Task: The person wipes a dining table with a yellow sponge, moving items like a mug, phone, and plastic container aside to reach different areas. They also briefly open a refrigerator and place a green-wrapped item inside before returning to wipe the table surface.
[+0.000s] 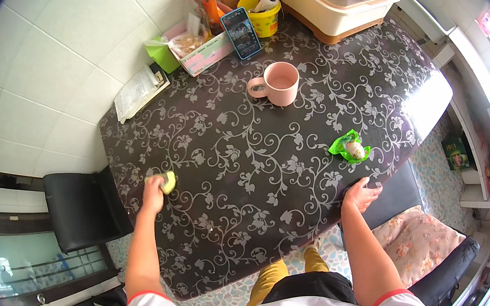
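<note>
My left hand [153, 195] grips a yellow-green sponge [168, 182] on the dark floral-patterned table [247, 167], close to its left edge. At the front right edge of the table is my right hand [361, 195], with nothing in it and its fingers apart. Just beyond that hand lies a crumpled bright green plastic wrapper [339, 148] with a pale, speckled, egg-shaped thing [356, 150] on it. Farther back stands a pink mug [282, 84], its handle turned to the left.
Along the back are papers [137, 93], a patterned box [208, 56], a propped-up phone [241, 33], a yellow bucket [265, 25] and a cream bin with a clear lid [341, 3]. Black chairs [83, 208] flank the table; a floral cushion [420, 243] lies on the right one.
</note>
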Action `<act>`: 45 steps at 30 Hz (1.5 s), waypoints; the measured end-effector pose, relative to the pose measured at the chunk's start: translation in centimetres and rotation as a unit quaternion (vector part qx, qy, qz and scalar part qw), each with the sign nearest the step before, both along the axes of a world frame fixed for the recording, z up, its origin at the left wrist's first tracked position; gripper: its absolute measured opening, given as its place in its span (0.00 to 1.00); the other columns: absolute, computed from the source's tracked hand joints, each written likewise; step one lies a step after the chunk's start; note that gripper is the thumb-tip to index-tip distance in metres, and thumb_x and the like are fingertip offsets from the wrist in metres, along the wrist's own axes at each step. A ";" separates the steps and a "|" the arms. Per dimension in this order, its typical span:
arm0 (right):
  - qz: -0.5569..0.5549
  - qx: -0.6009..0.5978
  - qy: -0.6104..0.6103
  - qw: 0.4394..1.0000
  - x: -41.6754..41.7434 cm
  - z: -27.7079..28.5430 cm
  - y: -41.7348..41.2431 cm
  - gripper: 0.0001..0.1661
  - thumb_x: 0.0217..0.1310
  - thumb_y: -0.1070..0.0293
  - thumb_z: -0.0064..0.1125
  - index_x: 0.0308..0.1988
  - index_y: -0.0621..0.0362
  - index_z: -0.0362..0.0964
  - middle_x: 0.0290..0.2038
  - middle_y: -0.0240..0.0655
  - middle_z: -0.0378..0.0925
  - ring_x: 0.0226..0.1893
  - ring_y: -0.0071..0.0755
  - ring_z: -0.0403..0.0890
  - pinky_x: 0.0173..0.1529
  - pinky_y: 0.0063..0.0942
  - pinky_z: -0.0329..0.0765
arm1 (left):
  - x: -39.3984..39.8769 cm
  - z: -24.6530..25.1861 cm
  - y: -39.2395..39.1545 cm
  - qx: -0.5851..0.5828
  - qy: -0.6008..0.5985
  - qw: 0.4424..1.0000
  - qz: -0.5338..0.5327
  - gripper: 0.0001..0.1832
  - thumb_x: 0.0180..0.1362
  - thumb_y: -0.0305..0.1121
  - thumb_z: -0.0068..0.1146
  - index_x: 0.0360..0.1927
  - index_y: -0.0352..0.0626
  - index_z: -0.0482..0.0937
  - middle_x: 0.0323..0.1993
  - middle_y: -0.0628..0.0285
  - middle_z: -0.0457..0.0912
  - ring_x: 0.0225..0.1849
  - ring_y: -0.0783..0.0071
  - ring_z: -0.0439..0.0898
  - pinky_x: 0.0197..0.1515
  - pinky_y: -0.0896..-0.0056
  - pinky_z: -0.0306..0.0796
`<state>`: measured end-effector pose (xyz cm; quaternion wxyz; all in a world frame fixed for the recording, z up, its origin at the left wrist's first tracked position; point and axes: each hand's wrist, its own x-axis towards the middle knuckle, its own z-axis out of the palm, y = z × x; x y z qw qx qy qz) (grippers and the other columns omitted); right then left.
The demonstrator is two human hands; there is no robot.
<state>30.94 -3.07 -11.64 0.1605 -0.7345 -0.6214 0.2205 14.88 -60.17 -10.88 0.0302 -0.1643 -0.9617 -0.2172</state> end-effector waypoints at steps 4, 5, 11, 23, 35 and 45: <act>-0.039 0.019 -0.075 0.996 -0.8 0.0 0.3 0.39 0.62 0.45 0.44 0.64 0.58 0.53 0.56 0.44 0.69 0.53 0.48 0.73 0.52 0.46 0.73 | 8.7 2.4 2.6 -0.030 -0.088 0.995 -0.039 0.20 0.42 0.11 0.41 0.39 0.41 0.72 0.40 0.52 0.72 0.47 0.48 0.71 0.49 0.59 0.67; -0.042 0.019 -0.084 0.995 -0.9 0.1 0.3 0.39 0.62 0.45 0.44 0.63 0.58 0.54 0.56 0.44 0.69 0.53 0.48 0.73 0.52 0.46 0.73 | 11.0 3.0 3.3 -0.026 -0.095 0.995 -0.028 0.18 0.43 0.11 0.42 0.38 0.40 0.73 0.41 0.52 0.73 0.47 0.48 0.72 0.49 0.58 0.67; -0.044 0.018 -0.090 0.995 -2.1 0.7 0.5 0.38 0.61 0.45 0.43 0.62 0.58 0.55 0.54 0.44 0.70 0.52 0.48 0.74 0.51 0.46 0.73 | 13.1 6.8 4.3 0.006 -0.114 0.993 -0.010 0.16 0.46 0.13 0.45 0.37 0.41 0.74 0.37 0.52 0.73 0.43 0.50 0.73 0.47 0.58 0.69; -0.053 0.015 -0.103 0.993 -1.6 0.2 0.7 0.36 0.61 0.46 0.43 0.61 0.58 0.56 0.52 0.44 0.70 0.53 0.48 0.73 0.52 0.46 0.72 | -6.5 5.9 9.9 -0.069 -0.037 0.996 -0.047 0.18 0.46 0.16 0.51 0.42 0.43 0.75 0.43 0.55 0.74 0.51 0.51 0.72 0.53 0.58 0.69; -0.048 0.010 -0.105 0.993 -2.0 0.6 0.3 0.37 0.61 0.45 0.43 0.60 0.60 0.57 0.52 0.44 0.70 0.53 0.48 0.72 0.54 0.45 0.71 | 10.7 1.4 1.0 0.082 -0.191 0.977 0.047 0.10 0.50 0.18 0.44 0.30 0.42 0.76 0.37 0.55 0.76 0.44 0.52 0.73 0.48 0.58 0.68; -0.060 0.022 -0.112 0.992 -1.7 0.5 1.2 0.37 0.60 0.45 0.44 0.60 0.61 0.57 0.52 0.45 0.70 0.52 0.49 0.73 0.53 0.45 0.72 | -3.5 8.1 2.1 -0.094 0.112 0.988 0.057 0.06 0.58 0.21 0.44 0.34 0.42 0.73 0.36 0.52 0.74 0.42 0.51 0.74 0.45 0.58 0.68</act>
